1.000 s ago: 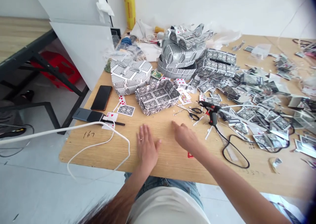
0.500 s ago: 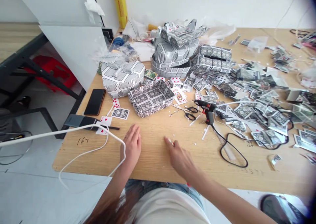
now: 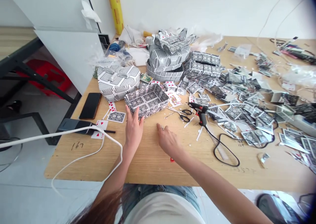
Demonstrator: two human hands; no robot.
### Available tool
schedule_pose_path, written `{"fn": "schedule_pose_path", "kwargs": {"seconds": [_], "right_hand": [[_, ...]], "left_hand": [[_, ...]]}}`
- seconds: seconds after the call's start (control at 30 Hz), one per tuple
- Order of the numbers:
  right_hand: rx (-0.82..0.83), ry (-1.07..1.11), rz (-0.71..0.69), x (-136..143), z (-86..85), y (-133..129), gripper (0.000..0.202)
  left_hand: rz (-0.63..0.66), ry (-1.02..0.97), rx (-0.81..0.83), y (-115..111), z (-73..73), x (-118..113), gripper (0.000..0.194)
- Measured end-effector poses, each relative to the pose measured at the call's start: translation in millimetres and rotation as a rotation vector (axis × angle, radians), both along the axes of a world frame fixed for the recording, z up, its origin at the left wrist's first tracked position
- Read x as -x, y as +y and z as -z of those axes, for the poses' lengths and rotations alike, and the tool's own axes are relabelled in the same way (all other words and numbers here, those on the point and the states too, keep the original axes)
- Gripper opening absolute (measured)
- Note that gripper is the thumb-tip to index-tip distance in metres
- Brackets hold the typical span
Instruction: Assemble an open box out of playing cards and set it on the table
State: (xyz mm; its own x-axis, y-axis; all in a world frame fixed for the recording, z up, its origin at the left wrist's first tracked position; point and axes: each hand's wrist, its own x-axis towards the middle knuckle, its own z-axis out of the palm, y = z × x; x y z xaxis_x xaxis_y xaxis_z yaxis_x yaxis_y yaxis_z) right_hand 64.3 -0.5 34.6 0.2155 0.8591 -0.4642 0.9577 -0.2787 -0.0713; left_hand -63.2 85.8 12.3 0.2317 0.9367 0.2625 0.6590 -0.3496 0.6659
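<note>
My left hand [image 3: 134,130] is open, its fingers spread at the near left corner of a shallow box [image 3: 152,111] made of folded playing cards with grey patterned backs. The fingertips overlap the box's front wall; whether they press on it I cannot tell. Low over the bare wood, my right hand [image 3: 170,141] has its index finger stretched out and the other fingers curled. A small pale bit shows by the fingers, and a red piece [image 3: 172,159] peeks out beneath the wrist; what they belong to is hidden. Scissors [image 3: 185,115] lie right of the box.
A black glue gun [image 3: 201,115] with a looping cord rests to the right, before a heap of cards [image 3: 234,113]. Behind stand a lidded card box [image 3: 118,82] and stacked card boxes [image 3: 168,62]. A phone [image 3: 90,106] and white cable [image 3: 120,148] are at left.
My left hand has reached forward from the tabletop to the card box, its fingers spreading. My right hand has moved forward and slightly left. The view has shifted a little.
</note>
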Motion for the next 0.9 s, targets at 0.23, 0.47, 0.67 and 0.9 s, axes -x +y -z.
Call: {"fn": "schedule_pose_path", "kwargs": {"seconds": [0.23,0.47,0.67,0.9], "right_hand": [[-0.029,0.004,-0.01,3,-1.0,10,0.055],[-0.052,0.032,0.017,3,0.1,16,0.054],[-0.117,0.056,0.073,-38,-8.5,-18,0.049],[-0.23,-0.142,0.418,-159,-15.9,-112,0.053]], "left_hand": [[-0.053,0.137,-0.052,4,-5.6,-10,0.02],[-0.089,0.211,-0.053,15,-14.0,-25,0.017],[-0.063,0.194,-0.047,14,-11.4,-22,0.019],[-0.002,0.057,-0.166,13,-0.8,-14,0.042]]}}
